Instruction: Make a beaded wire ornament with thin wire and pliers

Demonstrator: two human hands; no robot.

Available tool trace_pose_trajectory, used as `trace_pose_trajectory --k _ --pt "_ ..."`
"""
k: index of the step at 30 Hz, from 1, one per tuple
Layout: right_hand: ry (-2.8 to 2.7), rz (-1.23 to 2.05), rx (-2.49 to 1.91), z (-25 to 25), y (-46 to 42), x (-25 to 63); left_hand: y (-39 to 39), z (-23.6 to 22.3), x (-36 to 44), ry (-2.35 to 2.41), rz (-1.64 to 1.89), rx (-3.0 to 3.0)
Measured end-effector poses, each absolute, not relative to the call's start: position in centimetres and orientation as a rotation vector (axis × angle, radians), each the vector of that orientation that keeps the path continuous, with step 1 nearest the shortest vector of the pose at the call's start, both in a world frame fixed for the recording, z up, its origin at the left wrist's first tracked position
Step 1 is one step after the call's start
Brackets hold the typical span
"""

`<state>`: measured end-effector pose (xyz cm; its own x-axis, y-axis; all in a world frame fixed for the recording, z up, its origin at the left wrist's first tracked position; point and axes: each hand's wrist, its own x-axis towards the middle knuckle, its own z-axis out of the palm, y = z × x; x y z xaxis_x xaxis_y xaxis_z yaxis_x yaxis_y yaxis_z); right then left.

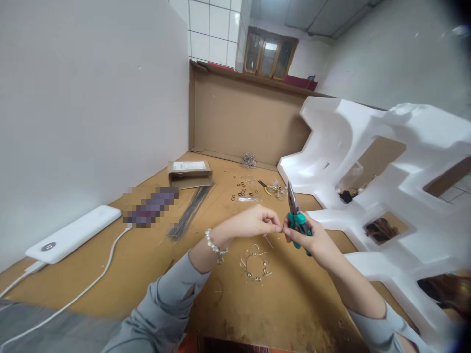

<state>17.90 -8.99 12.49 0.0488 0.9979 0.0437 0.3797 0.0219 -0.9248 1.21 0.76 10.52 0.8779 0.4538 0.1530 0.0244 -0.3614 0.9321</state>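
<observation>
Needle-nose pliers point(293, 215) with teal-and-black handles are gripped in my right hand point(311, 238), their jaws pointing up and away. My left hand point(257, 221) is closed in a pinch, its fingertips meeting those of my right hand. What it pinches is too small to make out; a thin pale strand point(270, 241) shows just below it. Nearer to me on the table lies a ring of wire with shiny beads point(257, 264), several wire ends sticking out of it. A beaded bracelet point(213, 243) circles my left wrist.
Grey wire lengths point(189, 213) lie beside an open cardboard box point(190, 175). Farther back are dark rings point(242, 192), yellow-handled pliers point(270, 189) and a silvery pile point(248, 160). White foam point(324, 127) borders the right; a power bank point(73, 233) and cable lie left.
</observation>
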Motion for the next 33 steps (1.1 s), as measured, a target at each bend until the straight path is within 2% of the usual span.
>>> trace_pose_trajectory --k 11,18,25,28,30,33 --pt "-1.375 0.972 -1.469 10.7 -8.2 18.8 1.0 10.2 2.2 0.4 0.663 1.651" --pt "-1.391 1.078 -1.411 10.3 -8.4 19.4 1.0 10.2 2.0 0.376 0.541 1.522" --pt "-1.567 1.047 -1.458 11.3 -8.9 19.9 0.8 10.3 2.2 0.373 0.629 1.527" --pt "-1.779 0.684 -1.619 12.1 -9.2 21.8 1.0 10.5 1.7 0.407 0.609 1.511" --pt "-1.98 0.214 -1.689 12.9 -9.5 23.6 1.4 10.6 1.4 0.415 0.587 1.473" --pt "-2.35 -0.538 -1.555 14.4 -9.9 26.2 1.8 10.5 1.2 0.455 0.532 1.406"
